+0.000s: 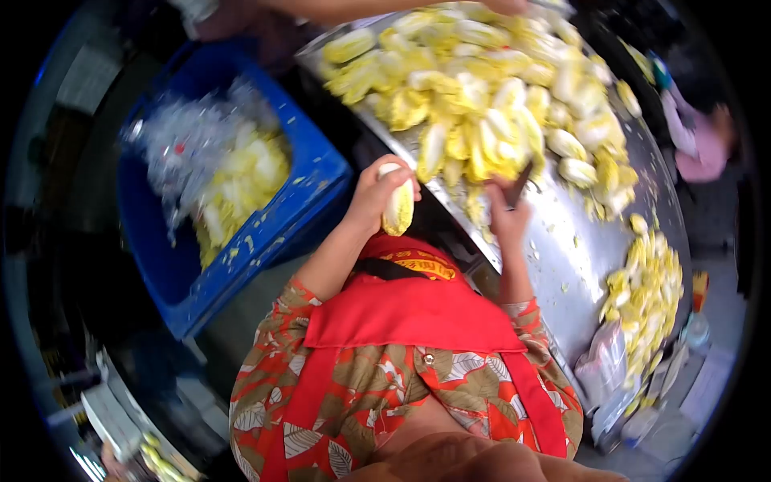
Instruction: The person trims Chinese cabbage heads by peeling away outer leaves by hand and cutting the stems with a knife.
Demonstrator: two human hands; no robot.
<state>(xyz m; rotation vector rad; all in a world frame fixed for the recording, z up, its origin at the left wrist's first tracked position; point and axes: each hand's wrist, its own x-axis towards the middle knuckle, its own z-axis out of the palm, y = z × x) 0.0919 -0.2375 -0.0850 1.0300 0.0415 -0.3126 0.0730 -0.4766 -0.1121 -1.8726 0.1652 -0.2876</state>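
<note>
A small yellow-white cabbage head (398, 210) is gripped in my left hand (376, 194), held upright in front of the red apron (409, 313). My right hand (507, 215) is closed round a knife, its dark blade (520, 183) pointing up and away from me. This hand is over the near edge of the metal table (554, 249), just beside a big pile of yellow cabbage heads and leaves (482, 104). The two hands are apart, with the cabbage head clear of the blade.
At the left stands a blue bin (313, 173) holding clear plastic (181, 136) and yellow leaves (249, 173). Another cabbage pile (646, 281) and plastic bags (604, 365) lie at the table's right. A co-worker's arm (345, 10) crosses the top; a person in pink (703, 149) is at right.
</note>
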